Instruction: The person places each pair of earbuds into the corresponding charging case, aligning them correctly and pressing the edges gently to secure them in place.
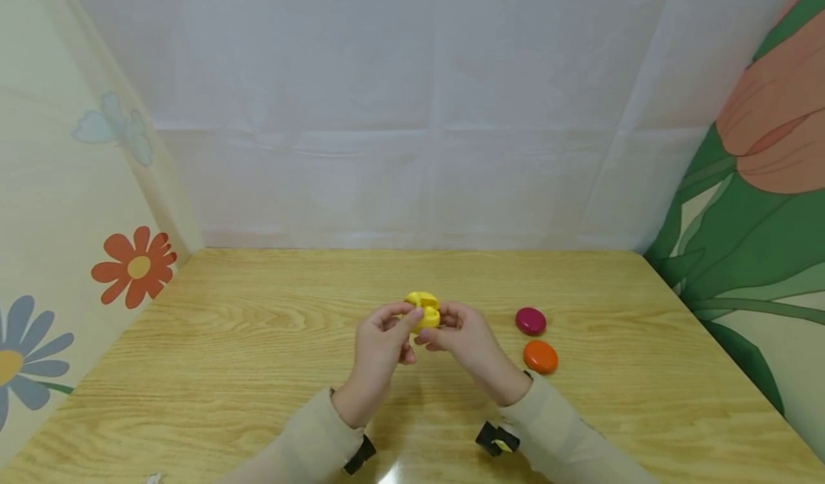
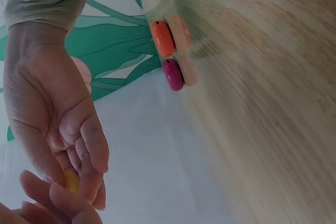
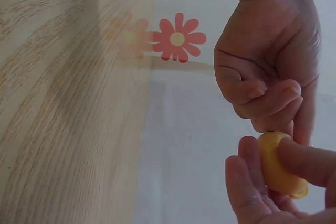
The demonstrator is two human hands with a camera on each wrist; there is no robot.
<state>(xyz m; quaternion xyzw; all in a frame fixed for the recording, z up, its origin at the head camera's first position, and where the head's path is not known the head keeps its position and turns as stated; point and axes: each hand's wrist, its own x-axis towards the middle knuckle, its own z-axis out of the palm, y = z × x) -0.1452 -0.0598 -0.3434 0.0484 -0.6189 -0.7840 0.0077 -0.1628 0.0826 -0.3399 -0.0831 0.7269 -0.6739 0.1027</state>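
Note:
A small, rounded, glossy yellow case (image 1: 428, 318) is held up over the table between both hands, its two halves parted like a clamshell on the side facing the head camera. My left hand (image 1: 379, 344) pinches it from the left, thumb laid across its front. From the right, my right hand (image 1: 470, 335) grips it between thumb and fingers. In the right wrist view the smooth outer side of the yellow case (image 3: 277, 163) shows between the right thumb and fingers. Fingers hide most of it in the left wrist view. What lies inside cannot be made out.
To the right on the wood-grain table (image 1: 258, 355) lie a magenta round case (image 1: 531, 321) and, nearer, an orange round case (image 1: 540, 356) close to the right wrist. White sheeting (image 1: 412, 112) hangs behind the table. Flower-printed panels (image 1: 748, 255) flank both sides.

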